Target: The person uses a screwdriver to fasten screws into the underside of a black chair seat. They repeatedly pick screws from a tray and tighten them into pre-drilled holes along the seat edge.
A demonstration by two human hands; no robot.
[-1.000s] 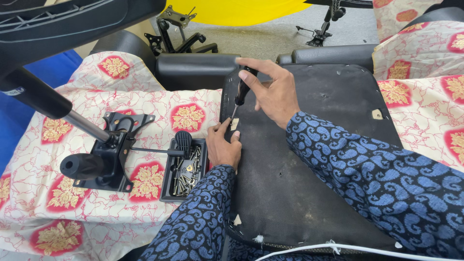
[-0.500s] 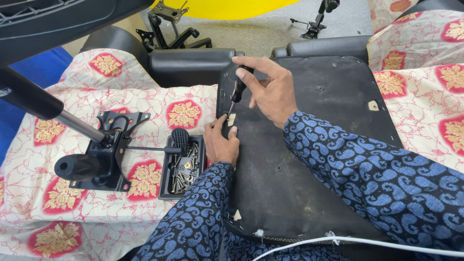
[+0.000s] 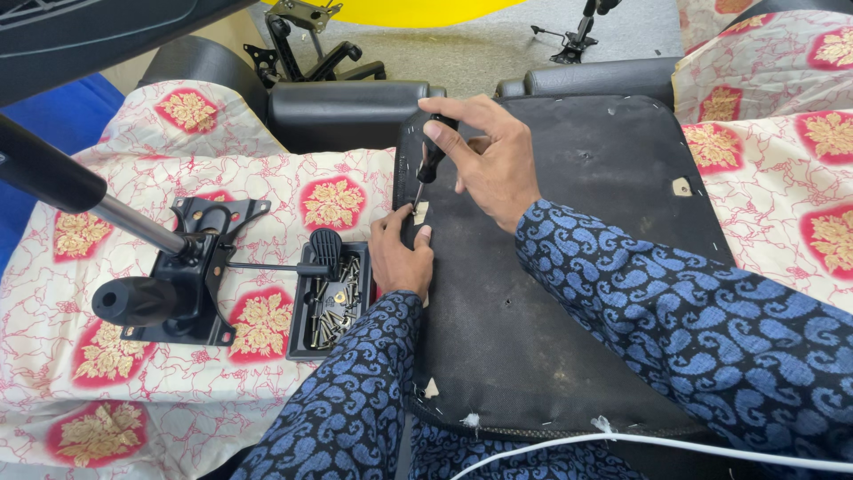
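Observation:
An upturned black chair seat (image 3: 577,293) lies in front of me, its fabric underside up. My right hand (image 3: 484,160) grips a black-handled screwdriver (image 3: 428,164) upright, its tip at a pale patch on the seat's left edge. My left hand (image 3: 400,253) rests on that edge just below the tip, fingers pinched at the spot; what they hold is too small to tell. Both arms wear blue patterned sleeves.
A black tray of screws (image 3: 333,298) sits left of my left hand. A black chair tilt mechanism (image 3: 191,284) with gas cylinder (image 3: 80,191) lies further left on the red-flowered cloth (image 3: 222,178). Black armrests (image 3: 346,102) lie behind. A white cable (image 3: 675,442) crosses near me.
The view has shifted slightly. My right hand has lowered the screwdriver a little toward the pale patch; my left hand stays on the seat edge.

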